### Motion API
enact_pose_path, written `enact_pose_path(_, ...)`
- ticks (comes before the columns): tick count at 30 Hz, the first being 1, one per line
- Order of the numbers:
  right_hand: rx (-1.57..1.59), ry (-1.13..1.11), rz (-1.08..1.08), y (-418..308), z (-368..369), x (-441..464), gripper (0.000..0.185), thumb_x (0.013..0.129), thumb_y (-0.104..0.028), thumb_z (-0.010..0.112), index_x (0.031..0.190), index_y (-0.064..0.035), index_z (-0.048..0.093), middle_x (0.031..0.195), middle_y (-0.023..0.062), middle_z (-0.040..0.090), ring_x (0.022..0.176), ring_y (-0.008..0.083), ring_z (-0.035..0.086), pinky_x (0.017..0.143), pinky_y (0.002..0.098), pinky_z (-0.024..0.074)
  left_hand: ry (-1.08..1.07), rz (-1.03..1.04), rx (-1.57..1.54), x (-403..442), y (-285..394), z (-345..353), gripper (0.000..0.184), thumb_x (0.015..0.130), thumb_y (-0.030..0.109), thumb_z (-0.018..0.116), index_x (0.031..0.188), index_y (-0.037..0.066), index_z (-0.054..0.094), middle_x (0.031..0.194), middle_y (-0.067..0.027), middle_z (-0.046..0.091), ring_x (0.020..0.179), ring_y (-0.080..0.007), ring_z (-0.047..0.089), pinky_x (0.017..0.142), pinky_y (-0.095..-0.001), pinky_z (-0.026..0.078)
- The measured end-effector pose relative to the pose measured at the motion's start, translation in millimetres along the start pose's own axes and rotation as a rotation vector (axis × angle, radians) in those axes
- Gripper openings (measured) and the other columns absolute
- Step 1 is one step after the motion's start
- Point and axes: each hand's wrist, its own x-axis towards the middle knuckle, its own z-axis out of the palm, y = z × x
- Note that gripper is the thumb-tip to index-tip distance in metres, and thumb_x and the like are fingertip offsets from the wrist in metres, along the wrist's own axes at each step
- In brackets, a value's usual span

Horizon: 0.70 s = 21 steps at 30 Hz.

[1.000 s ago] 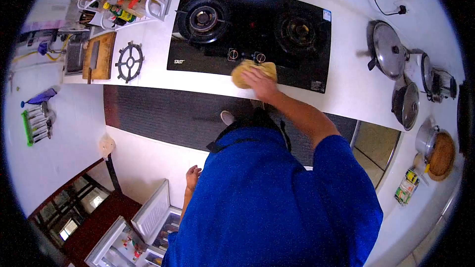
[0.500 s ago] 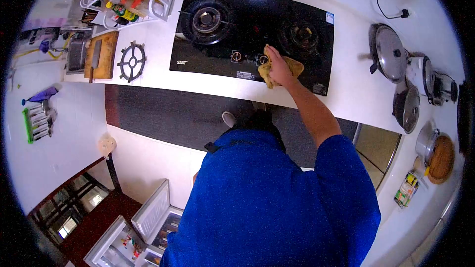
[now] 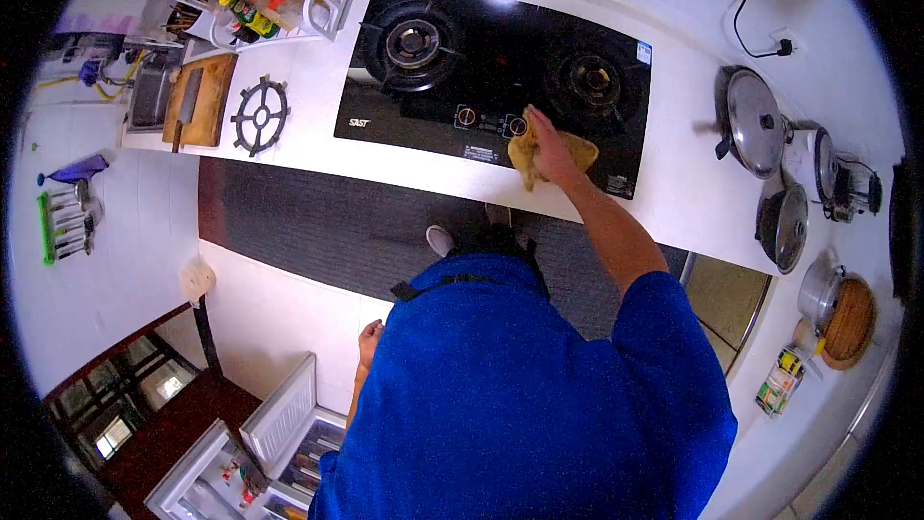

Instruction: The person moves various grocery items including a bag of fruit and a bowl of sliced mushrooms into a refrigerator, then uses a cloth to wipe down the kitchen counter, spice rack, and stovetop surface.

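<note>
My right hand (image 3: 552,152) presses a yellow-brown cloth (image 3: 579,150) onto the front part of a black gas stove (image 3: 404,116). Its fingers are closed on the cloth, just beside the right control knob (image 3: 518,126). The cloth hangs slightly past the stove's front edge onto the white counter. Behind the hand is the right burner (image 3: 590,80), with no pan support on it. At my left side, by the hip, my left hand (image 3: 370,341) hangs with curled fingers and nothing visible in it; part of that arm is hidden by my body.
A round black pan support (image 3: 260,117) lies left of the stove. Further left, a knife (image 3: 189,108) rests on a wooden cutting board (image 3: 214,101). A bottle rack (image 3: 318,0) stands at the back left. Lidded pans (image 3: 756,120) line the right side. An open freezer (image 3: 286,414) is behind me.
My right hand and the cloth have slid a little toward the stove's front edge, off the right knob. My left hand has come into view at my side. The camera view has shifted slightly.
</note>
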Motion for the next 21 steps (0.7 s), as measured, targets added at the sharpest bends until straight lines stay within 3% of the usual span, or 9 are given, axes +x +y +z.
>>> enact_pose_path(3,0.084,-0.021,-0.108,1.1,3.3,45.9,0.072,0.075,0.016,0.043,0.144,-0.004,0.039,0.152,0.0162,0.035,0.137,0.0351,0.039,0.113,0.0381,0.0357,-0.018,0.03,-0.01,11.4,-52.8,2.9,0.04,0.099,0.017,0.057,0.131,-0.005,0.052,0.102,-0.0132,0.068,0.086,-0.0173,0.064,0.076,-0.0299,0.054)
enact_pose_path(6,0.029,-0.099,0.016,-16.4,-2.6,52.7,0.068,0.077,0.016,0.046,0.142,-0.0026,0.041,0.152,0.0156,0.036,0.139,0.0334,0.037,0.115,0.0373,0.0329,-0.017,0.006,-0.057,12.1,-87.2,3.3,0.039,0.099,0.016,0.057,0.13,-0.005,0.053,0.101,-0.0122,0.068,0.085,-0.0163,0.064,0.075,-0.0291,0.054)
enact_pose_path(11,-0.078,0.185,-0.06,-38.3,16.0,-31.8,0.067,0.08,0.011,0.047,0.145,-0.0002,0.036,0.154,0.0188,0.031,0.14,0.0351,0.035,0.117,0.0387,0.0286,0.044,-0.016,-0.09,10.2,-119.4,3.2,0.037,0.099,0.015,0.057,0.129,-0.006,0.054,0.098,-0.0107,0.068,0.083,-0.0145,0.063,0.074,-0.0278,0.053)
enact_pose_path(14,-0.126,0.067,-0.128,-37.4,15.8,-79.4,0.066,0.079,0.008,0.047,0.144,-0.0004,0.038,0.152,0.0204,0.035,0.14,0.0362,0.036,0.116,0.0405,0.0293,0.099,-0.059,-0.043,1.0,-86.0,7.1,0.036,0.099,0.014,0.057,0.129,-0.006,0.054,0.097,-0.0102,0.068,0.082,-0.014,0.063,0.074,-0.0272,0.053)
enact_pose_path(16,0.039,-0.093,-0.002,-33.1,10.4,-81.5,0.061,0.077,0.009,0.043,0.137,-0.002,0.048,0.143,0.0194,0.048,0.133,0.0354,0.046,0.112,0.0413,0.0346,0.13,-0.121,0.007,-15.0,-52.3,16.8,0.037,0.099,0.015,0.057,0.129,-0.007,0.054,0.096,-0.0103,0.068,0.081,-0.0143,0.063,0.074,-0.0271,0.053)
enact_pose_path(17,0.036,-0.115,-0.026,-36.6,6.7,-67.3,0.061,0.077,0.009,0.043,0.137,-0.002,0.048,0.143,0.0194,0.048,0.133,0.0354,0.046,0.112,0.0413,0.0346,0.148,-0.156,0.027,-24.4,-38.0,24.0,0.037,0.099,0.015,0.058,0.128,-0.007,0.055,0.095,-0.0104,0.068,0.081,-0.0144,0.063,0.074,-0.027,0.053)
enact_pose_path(18,0.073,-0.025,-0.083,-43.9,1.0,-50.2,0.058,0.077,0.01,0.042,0.132,-0.003,0.053,0.136,0.0187,0.054,0.128,0.0349,0.05,0.11,0.0407,0.038,0.114,-0.105,0.072,-26.5,-41.1,26.3,0.036,0.099,0.014,0.058,0.127,-0.007,0.055,0.094,-0.0106,0.068,0.081,-0.0145,0.063,0.074,-0.0271,0.053)
enact_pose_path(20,0.088,0.135,-0.087,-86.8,-24.5,2.3,0.053,0.076,0.013,0.039,0.122,-0.0049,0.06,0.123,0.0168,0.063,0.117,0.0333,0.06,0.103,0.0389,0.0457,0.144,-0.076,-0.385,2.2,-122.9,41.3,0.034,0.097,0.014,0.061,0.122,-0.008,0.058,0.093,-0.01,0.069,0.079,-0.0147,0.064,0.074,-0.0278,0.054)
enact_pose_path(21,0.12,0.212,-0.14,-98.7,-34.2,32.9,0.052,0.076,0.013,0.041,0.12,-0.0047,0.06,0.122,0.0172,0.063,0.114,0.0336,0.06,0.102,0.0393,0.0462,0.157,-0.08,-0.393,-1.3,-126.0,45.0,0.034,0.097,0.014,0.061,0.122,-0.008,0.058,0.093,-0.01,0.069,0.079,-0.0147,0.064,0.074,-0.0278,0.054)
